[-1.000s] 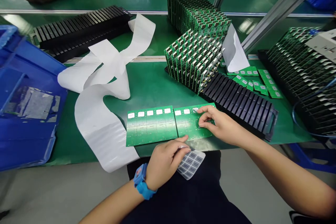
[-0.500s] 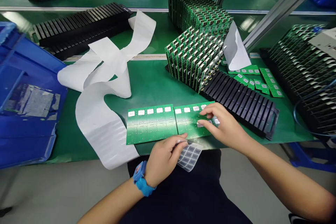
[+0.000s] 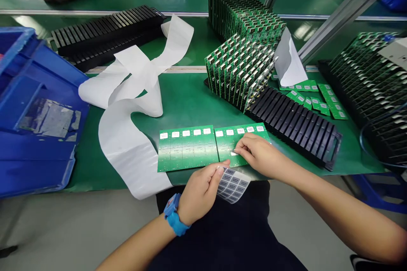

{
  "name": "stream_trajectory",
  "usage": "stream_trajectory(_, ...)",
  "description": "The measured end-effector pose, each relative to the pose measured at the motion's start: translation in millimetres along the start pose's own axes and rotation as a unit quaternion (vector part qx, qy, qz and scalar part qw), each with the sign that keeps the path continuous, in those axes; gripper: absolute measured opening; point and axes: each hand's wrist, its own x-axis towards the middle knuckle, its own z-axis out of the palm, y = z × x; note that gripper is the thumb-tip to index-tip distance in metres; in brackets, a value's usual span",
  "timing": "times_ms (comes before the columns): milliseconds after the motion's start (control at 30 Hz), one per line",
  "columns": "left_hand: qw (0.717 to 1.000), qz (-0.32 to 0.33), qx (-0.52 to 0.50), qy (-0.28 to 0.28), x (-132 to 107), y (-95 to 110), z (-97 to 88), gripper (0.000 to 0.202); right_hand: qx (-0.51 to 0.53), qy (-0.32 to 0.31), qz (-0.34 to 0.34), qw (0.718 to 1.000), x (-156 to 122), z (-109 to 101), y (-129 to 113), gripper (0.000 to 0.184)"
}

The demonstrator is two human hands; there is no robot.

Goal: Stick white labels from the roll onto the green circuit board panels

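The step in hand appears to be placing labels on a flat, rectangular green circuit board panel (image 3: 227,146), which lies at the table's near edge and serves as the landmark here. Five small white labels run along its far edge, while its near half shows no label seated. Over that near half, the right hand (image 3: 259,152) has thumb and forefinger together, pinching a small pale rectangular label (image 3: 234,153); whether it touches the surface cannot be told. Just in front of the panel, the left hand (image 3: 202,194) has its thumb and fingers clamped on the corner of a bent, glossy sheet of grey printed labels (image 3: 233,185). A matching green panel (image 3: 186,152) lies just to the left of the landmark, also with five labels along its far edge, and a black slotted plastic rack (image 3: 295,127) stands beyond its right end. The next move would seem to call for squaring the pinched label over its spot before pressing, with the sheet kept clear of the panel.
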Motion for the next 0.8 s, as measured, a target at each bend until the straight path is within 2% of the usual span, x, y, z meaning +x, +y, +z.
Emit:
stream_trajectory(133, 1.000, -0.009, -0.014, 0.002, 1, -1, -0.1, 0.031, -0.035, 0.022, -0.025, 0.999, -5, 5, 1, 0.012)
stream_trajectory(200, 1.000, -0.014, -0.023, 0.004, 1, -1, 0.3, 0.030, -0.081, 0.074, -0.032, 0.993, -10, 6, -3, 0.001)
stream_trajectory(267, 1.000, -0.015, -0.026, 0.009, 1, -1, 1.2, 0.029, -0.090, 0.138, -0.038, 0.986, -15, 7, -12, 0.011)
stream_trajectory(300, 1.000, -0.013, -0.021, 0.014, 1, -1, 1.6, 0.028, -0.064, 0.147, -0.044, 0.986, -18, 7, -18, 0.015)
stream_trajectory(400, 0.999, -0.004, 0.012, 0.035, 1, -1, 2.5, 0.027, 0.096, 0.073, -0.052, 0.991, -23, 7, -37, 0.008)
stream_trajectory(467, 0.998, -0.005, 0.031, 0.061, 0, -3, 2.0, 0.033, 0.182, 0.024, -0.029, 0.983, -22, 6, -44, 0.009)
stream_trajectory(533, 0.997, -0.014, 0.025, 0.076, -2, -4, 0.5, 0.037, 0.222, 0.021, 0.003, 0.975, -17, 4, -44, 0.013)
stream_trajectory(633, 0.997, -0.030, -0.015, 0.064, -7, -4, -3.4, 0.036, 0.187, 0.028, 0.028, 0.981, -1, -3, -34, 0.015)
stream_trajectory(800, 0.998, -0.018, -0.048, 0.042, -20, -8, -11.3, 0.026, 0.038, -0.086, 0.041, 0.995, 24, -7, -21, 0.016)
